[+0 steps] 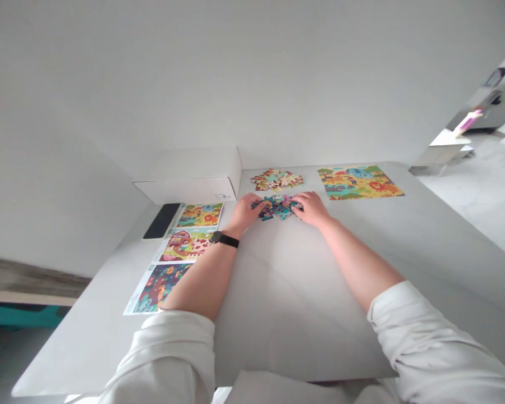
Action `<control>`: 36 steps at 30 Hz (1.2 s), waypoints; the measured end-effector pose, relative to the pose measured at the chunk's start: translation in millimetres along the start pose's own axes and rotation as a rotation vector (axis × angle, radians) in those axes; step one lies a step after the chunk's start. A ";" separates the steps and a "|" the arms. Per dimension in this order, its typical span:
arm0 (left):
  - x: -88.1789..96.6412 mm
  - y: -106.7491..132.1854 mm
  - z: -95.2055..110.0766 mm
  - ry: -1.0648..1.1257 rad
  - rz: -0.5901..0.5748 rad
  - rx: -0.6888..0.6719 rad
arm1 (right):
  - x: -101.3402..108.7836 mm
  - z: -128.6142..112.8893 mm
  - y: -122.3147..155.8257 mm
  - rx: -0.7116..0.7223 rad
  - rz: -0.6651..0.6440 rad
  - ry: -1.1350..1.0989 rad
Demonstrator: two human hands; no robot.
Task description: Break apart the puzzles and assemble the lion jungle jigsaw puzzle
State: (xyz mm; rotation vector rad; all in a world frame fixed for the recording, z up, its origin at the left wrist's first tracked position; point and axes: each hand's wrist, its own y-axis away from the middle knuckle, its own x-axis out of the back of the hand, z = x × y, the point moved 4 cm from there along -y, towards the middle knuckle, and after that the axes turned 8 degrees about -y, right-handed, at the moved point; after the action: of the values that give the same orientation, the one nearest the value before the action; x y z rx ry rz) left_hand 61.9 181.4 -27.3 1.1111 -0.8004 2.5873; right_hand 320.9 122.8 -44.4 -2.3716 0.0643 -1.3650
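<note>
A small heap of dark teal and blue puzzle pieces (278,207) lies on the white table (286,292). My left hand (246,209) and my right hand (310,207) flank the heap, fingers curled onto its left and right edges. A black watch sits on my left wrist. Just beyond lies a second heap of loose pale and red pieces (276,179). A finished yellow and orange puzzle (359,182) lies flat at the far right.
A white cardboard box (189,178) stands at the far left against the wall. A black phone (162,220) lies beside a printed sheet with three picture guides (177,258). Another desk with objects (475,120) stands far right.
</note>
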 end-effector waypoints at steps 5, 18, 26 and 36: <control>-5.1 2.5 15.0 0.470 0.045 0.219 | 16.8 -25.4 2.4 0.033 0.161 -0.120; -22.9 57.0 63.3 0.842 -0.111 0.405 | -2.0 -59.9 30.3 -0.165 0.191 -0.852; -30.0 63.1 62.8 0.749 -0.255 0.397 | 8.5 -33.3 57.7 -0.279 0.242 -0.935; -25.0 60.0 41.1 0.489 -0.100 0.371 | -7.7 -20.7 62.1 -0.334 0.138 -0.926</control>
State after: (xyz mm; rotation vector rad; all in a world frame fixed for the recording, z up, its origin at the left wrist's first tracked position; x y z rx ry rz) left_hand 80.5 109.1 -45.8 0.5216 -0.1560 2.8051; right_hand 309.3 61.0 -64.1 -2.9672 0.1954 -0.1054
